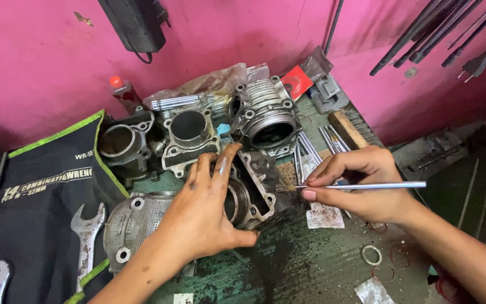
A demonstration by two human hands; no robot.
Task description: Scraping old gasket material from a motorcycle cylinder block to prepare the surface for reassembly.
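Note:
My left hand (203,211) grips a grimy metal engine cylinder block (254,188) on the green workbench, fingers spread over its top and thumb underneath at the front. My right hand (361,183) pinches a thin metal-handled brush (361,185) held level, its frayed bristles touching the block's right edge. Under my left wrist lies a grey engine cover (133,222).
Three more cylinder blocks (189,132) stand at the back by the pink wall. A black wrench roll (35,202) with spanners (85,236) lies at left. Long bolts (310,149), a wooden piece (347,129), a ring (371,255) and paper scraps sit to the right.

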